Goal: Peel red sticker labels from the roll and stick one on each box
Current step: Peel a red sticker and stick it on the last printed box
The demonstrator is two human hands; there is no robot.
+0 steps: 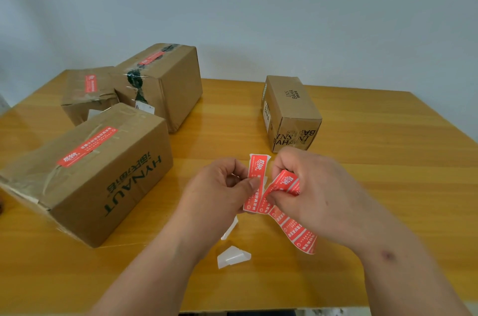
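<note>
My left hand pinches a red sticker label that stands upright on its white backing. Beside it, my right hand grips the strip of red labels, which curls down toward the table. Both hands hover over the table's front middle. Three cardboard boxes at the left carry a red label on top: the HYNAUT box, a small box behind it and a taped box. A brown box printed with black letters stands at the back right, with no red label visible on it.
The yellow wooden table ends at a front edge just below my forearms. Two scraps of white backing paper lie on it under my left wrist. A plain pale wall rises behind the boxes.
</note>
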